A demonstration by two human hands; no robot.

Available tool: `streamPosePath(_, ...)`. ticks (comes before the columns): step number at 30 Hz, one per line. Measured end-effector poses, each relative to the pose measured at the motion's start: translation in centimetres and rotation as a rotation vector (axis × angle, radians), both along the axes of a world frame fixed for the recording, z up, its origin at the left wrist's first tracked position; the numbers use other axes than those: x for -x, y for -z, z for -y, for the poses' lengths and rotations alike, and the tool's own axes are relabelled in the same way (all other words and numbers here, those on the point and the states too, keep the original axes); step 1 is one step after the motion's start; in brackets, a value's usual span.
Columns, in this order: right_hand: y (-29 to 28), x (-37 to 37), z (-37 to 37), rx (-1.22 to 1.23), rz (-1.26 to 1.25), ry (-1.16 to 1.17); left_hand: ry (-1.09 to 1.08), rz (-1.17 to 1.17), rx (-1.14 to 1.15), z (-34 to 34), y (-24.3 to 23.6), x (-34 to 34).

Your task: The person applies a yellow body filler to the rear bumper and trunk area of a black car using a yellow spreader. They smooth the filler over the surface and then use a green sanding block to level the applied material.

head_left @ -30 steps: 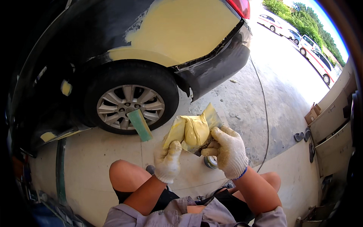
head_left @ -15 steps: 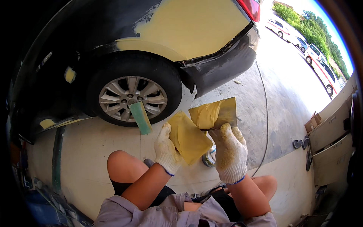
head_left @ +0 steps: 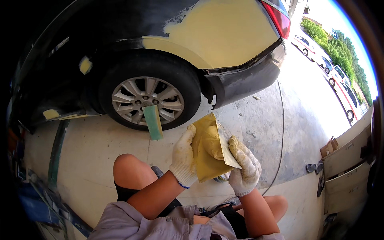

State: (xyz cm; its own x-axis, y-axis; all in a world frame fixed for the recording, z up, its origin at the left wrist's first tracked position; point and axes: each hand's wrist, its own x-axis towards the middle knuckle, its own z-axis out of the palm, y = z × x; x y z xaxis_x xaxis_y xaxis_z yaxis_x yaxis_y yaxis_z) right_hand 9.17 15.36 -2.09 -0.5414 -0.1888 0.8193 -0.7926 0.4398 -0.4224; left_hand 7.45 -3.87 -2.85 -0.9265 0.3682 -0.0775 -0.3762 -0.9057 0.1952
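My left hand (head_left: 185, 157), in a stained white knit glove, is closed on the edge of a flat putty board (head_left: 203, 170) smeared yellow. A thick lump of yellow body filler (head_left: 211, 140) lies on the board. In my gloved right hand (head_left: 245, 166) is a thin, flat metal putty spreader (head_left: 229, 149), tilted steeply with its edge against the board beside the filler. Beyond my hands stands a dark car, its rear panel (head_left: 228, 34) coated with smooth yellow filler above the wheel arch. Partly hidden under the board is a can (head_left: 222, 177).
A green sanding block (head_left: 153, 123) leans against the rear wheel (head_left: 176, 90). A cable (head_left: 282, 132) runs along the concrete floor at right. Shoes (head_left: 315, 168) lie beside a cabinet (head_left: 346, 182) and a cardboard box (head_left: 329, 147). Parked cars (head_left: 345, 90) stand outside.
My right hand has turned the spreader from lying nearly flat to steep, bringing it against the board. Filler is now heaped on the board. The whole view has shifted slightly.
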Motion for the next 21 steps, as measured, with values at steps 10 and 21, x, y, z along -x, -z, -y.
streamPosePath(10, -2.1, 3.7, 1.3, 0.063, 0.148, -0.044, -0.366, 0.007, 0.357, 5.1, -3.2, -2.4)
streamPosePath(21, -6.8, 4.5, 10.8, 0.369, 1.362, -1.084, -0.428, -0.031, 0.489, 11.3, -7.4, -7.2)
